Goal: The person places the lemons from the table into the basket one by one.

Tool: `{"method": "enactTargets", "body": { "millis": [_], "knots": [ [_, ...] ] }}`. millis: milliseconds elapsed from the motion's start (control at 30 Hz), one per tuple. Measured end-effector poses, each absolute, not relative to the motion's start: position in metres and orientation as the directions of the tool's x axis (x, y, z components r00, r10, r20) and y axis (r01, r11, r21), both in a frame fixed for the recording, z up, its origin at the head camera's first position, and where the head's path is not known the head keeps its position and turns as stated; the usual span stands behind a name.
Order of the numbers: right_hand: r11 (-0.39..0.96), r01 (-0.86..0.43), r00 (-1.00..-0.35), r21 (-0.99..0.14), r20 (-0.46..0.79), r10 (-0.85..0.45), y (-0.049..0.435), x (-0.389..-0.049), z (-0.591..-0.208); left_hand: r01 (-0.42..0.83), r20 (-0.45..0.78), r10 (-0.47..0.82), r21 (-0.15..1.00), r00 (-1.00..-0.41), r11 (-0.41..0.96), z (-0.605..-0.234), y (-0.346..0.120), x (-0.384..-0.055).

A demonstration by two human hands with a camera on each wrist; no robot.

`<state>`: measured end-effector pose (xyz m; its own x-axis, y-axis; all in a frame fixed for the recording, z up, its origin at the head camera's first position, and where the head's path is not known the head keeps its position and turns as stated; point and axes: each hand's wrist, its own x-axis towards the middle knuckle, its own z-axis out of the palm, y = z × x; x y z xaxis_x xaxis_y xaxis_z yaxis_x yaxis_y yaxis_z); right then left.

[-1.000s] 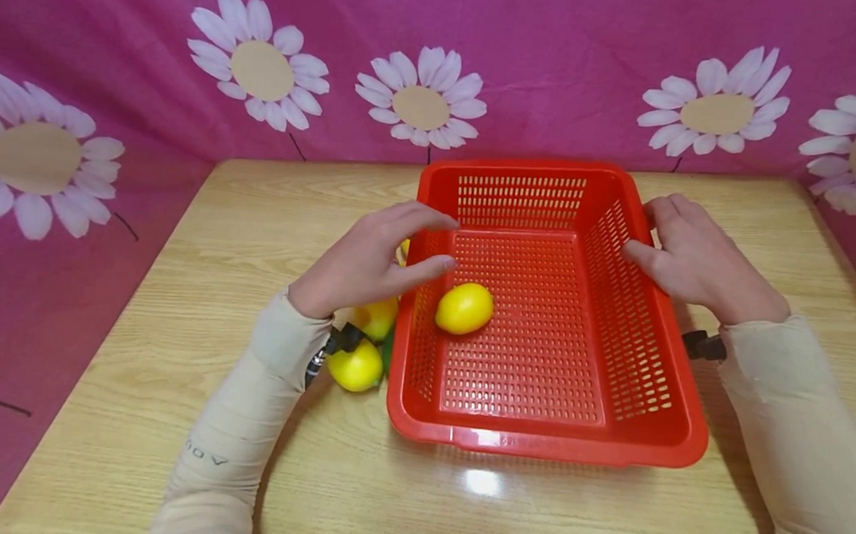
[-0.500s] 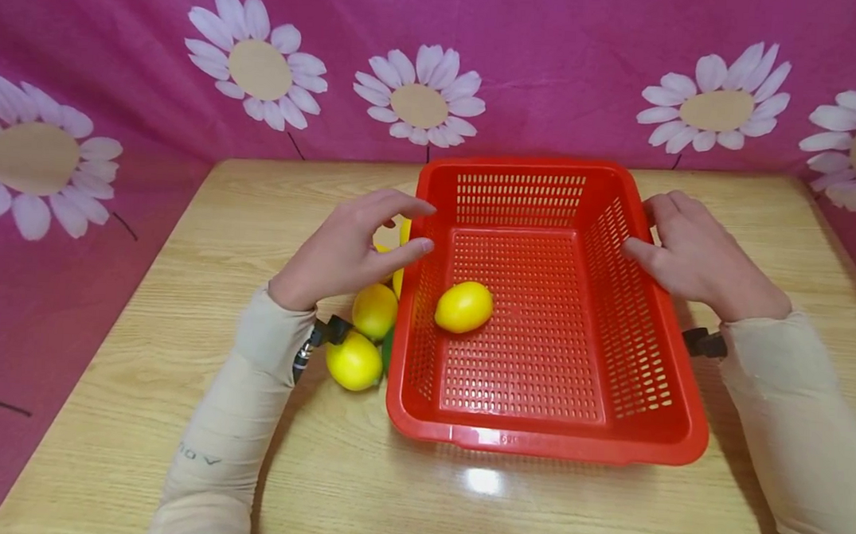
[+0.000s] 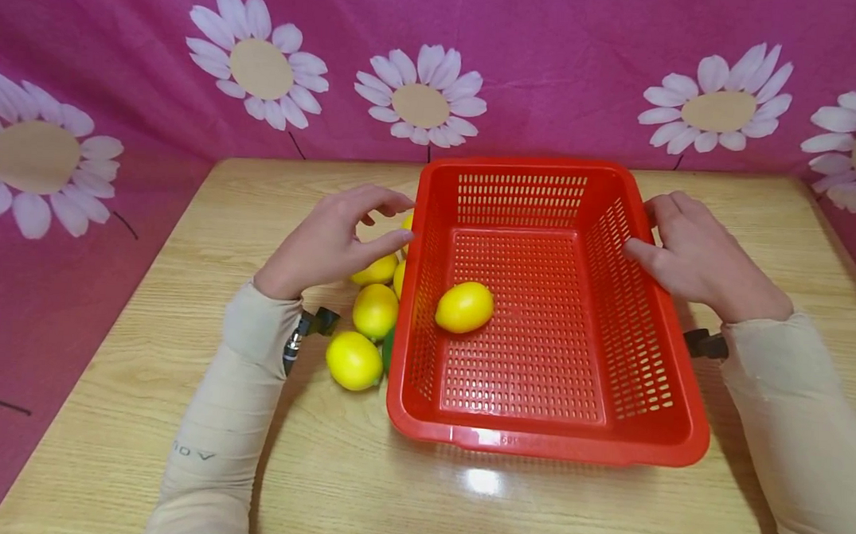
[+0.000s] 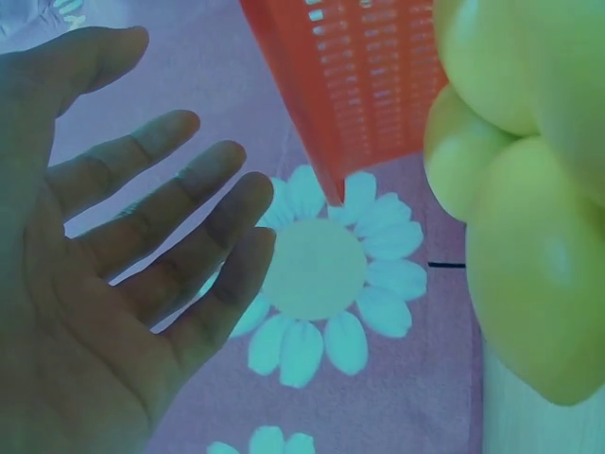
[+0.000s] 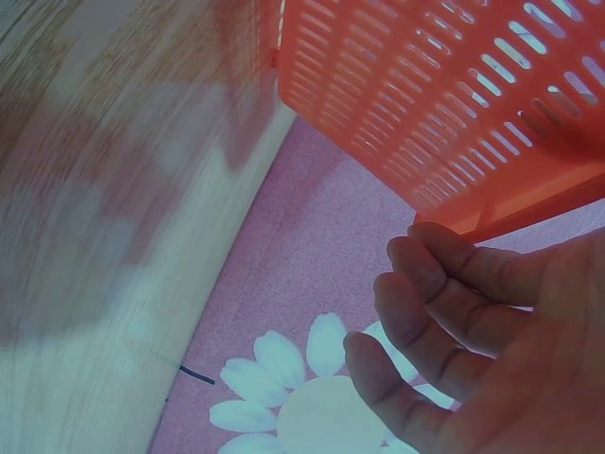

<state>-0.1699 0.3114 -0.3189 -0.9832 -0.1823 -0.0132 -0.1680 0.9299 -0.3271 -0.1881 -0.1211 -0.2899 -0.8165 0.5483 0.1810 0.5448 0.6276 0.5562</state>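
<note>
A red plastic basket (image 3: 521, 442) with slotted walls stands on the table, a single lemon (image 3: 464, 308) lying on its floor at the left. My right hand (image 3: 708, 259) holds the basket's right rim, thumb over the inner side and fingers outside. In the right wrist view those fingers (image 5: 406, 312) bend at the rim's edge. My left hand (image 3: 336, 235) is above the table just left of the basket, fingertips near the left rim, palm bare in the left wrist view. Several lemons (image 3: 353, 361) are gathered along the basket's left wall, some partly hidden behind it.
A dark green thing (image 3: 388, 351), mostly hidden, shows between the lemons and the basket. The wooden table (image 3: 182, 304) ends at the back against a magenta cloth (image 3: 551, 65) printed with white daisies, which also covers the sides.
My left hand has moved left from over the basket's left rim to just outside it, uncovering more lemons. The right hand, the basket and the lemon inside stay where they were.
</note>
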Motion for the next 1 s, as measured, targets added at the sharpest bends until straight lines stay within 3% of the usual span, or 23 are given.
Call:
{"method": "enactTargets", "body": {
  "millis": [1000],
  "knots": [
    [0.929, -0.185, -0.981, -0.320, 0.005, -0.194, 0.312, -0.170, -0.319, 0.425, -0.039, 0.521, 0.528, -0.852, 0.735, -0.314, -0.143, -0.215]
  ]
}}
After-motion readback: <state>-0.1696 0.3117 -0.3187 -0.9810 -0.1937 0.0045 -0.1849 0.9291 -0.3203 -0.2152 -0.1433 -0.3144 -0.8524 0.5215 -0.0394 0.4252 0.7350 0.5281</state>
